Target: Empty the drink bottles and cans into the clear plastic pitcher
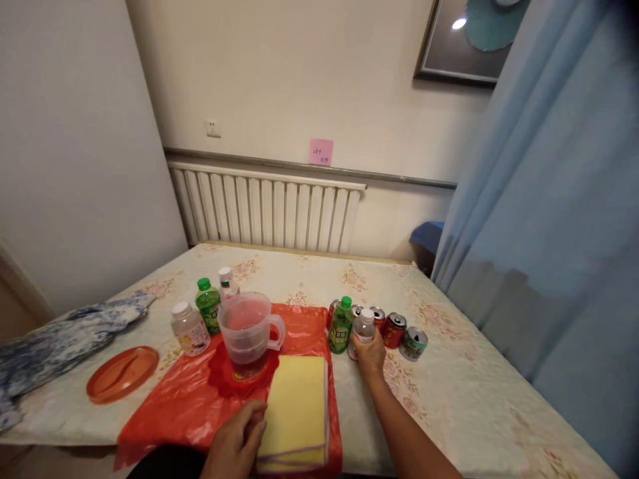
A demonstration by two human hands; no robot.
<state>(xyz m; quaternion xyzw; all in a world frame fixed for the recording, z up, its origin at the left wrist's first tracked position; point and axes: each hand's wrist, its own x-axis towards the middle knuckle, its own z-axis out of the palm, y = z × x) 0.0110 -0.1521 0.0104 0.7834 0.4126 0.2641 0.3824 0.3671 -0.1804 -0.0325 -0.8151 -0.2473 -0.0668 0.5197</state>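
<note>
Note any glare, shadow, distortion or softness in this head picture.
Head view: a white glare spot on the framed picture; a darker, shadow-like patch low on the blue curtain, and near-black in the top right corner. Head view: wide-angle stretch towards the edges. Head view: the clear bottle in the right hand is recognisable, its label print illegible.

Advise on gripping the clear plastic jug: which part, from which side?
Its handle, from the right: the loop juts out that way toward bare red sheet, and the jug stands upright, so a sideways grip should keep it level. The right hand suits, but it is wrapped around a white-capped bottle.
</note>
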